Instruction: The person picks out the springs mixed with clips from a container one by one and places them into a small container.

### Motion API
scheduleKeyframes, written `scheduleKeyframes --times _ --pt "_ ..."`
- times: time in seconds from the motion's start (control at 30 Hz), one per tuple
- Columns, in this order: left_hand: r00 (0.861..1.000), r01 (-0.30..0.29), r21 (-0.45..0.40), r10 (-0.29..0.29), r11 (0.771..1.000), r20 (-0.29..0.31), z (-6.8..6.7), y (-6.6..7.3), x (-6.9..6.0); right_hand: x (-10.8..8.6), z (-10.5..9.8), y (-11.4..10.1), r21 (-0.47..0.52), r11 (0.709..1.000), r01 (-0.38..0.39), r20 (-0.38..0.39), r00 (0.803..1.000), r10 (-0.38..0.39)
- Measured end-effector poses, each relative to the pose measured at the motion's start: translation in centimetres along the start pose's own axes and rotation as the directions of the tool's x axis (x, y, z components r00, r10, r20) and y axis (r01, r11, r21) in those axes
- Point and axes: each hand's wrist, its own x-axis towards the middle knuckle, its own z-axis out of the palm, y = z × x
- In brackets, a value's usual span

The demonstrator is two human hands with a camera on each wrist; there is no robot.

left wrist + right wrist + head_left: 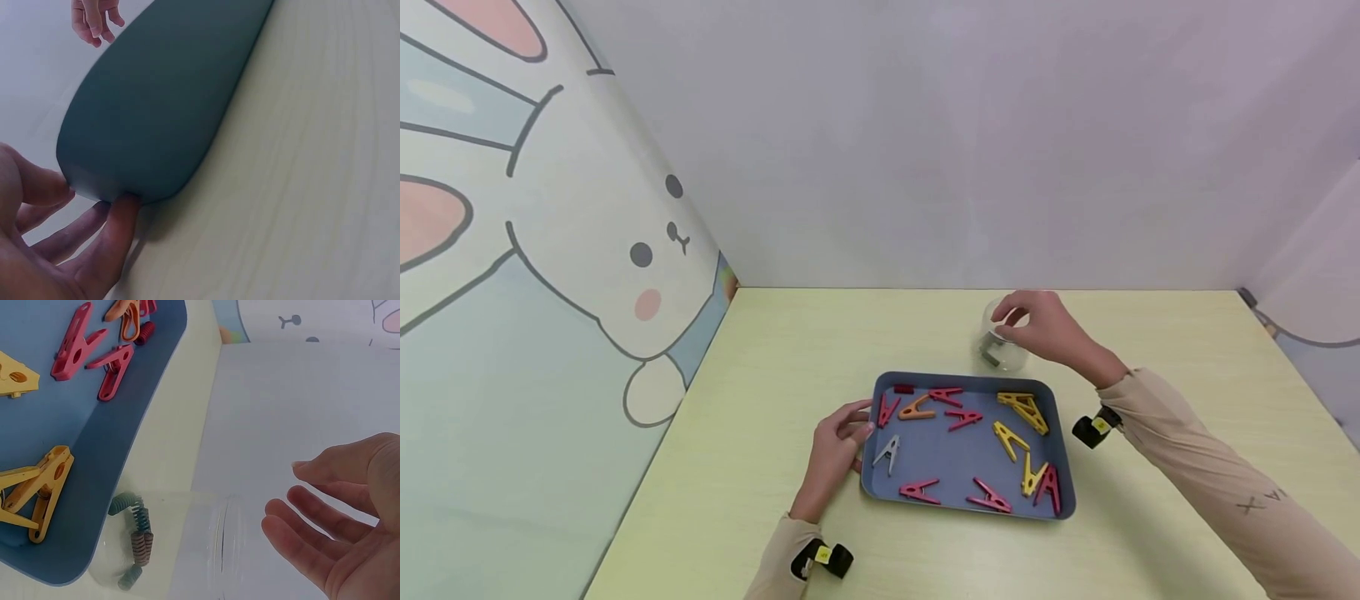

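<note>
My left hand (832, 454) grips the left side of a blue-grey tray (940, 458), thumb and fingers pinching its edge in the left wrist view. Plastic clips lie in the tray: several pink-red ones, such as a pink clip (64, 365), several yellow ones, such as a yellow clip (53, 478), an orange clip (906, 412) and a grey clip (891, 448). Over the mouth of a clear jar (1013, 360) hovers my right hand (1039, 327), fingers loosely bent and apart with nothing between them. Green and brown coiled springs (141, 547) lie inside the jar.
Behind the tray stands the jar, close to its far right edge. A red coil (144, 333) lies in the tray's far left corner. The pale yellow table (790, 350) meets a white wall (880, 167) at the back and a rabbit-print wall (572, 350) on the left.
</note>
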Motion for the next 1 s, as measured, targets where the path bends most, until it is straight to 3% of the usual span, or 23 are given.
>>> scheduleKeyframes --times 0.23,0.73,1.0 --pt "1.0 0.008 -0.007 -0.008 1.0 0.003 0.0 0.1 0.0 -0.2 0.3 -0.1 0.011 1.0 0.01 0.02 1.0 -0.01" --pt "1.0 -0.014 -0.008 0.014 1.0 0.004 -0.1 0.0 -0.1 -0.3 1.9 -0.6 0.06 0.992 0.114 0.044 0.992 -0.117" --pt "1.0 0.022 -0.012 -0.022 1.0 0.003 0.0 -0.1 0.1 -0.7 2.7 -1.1 0.084 0.989 0.124 0.055 0.99 -0.129"
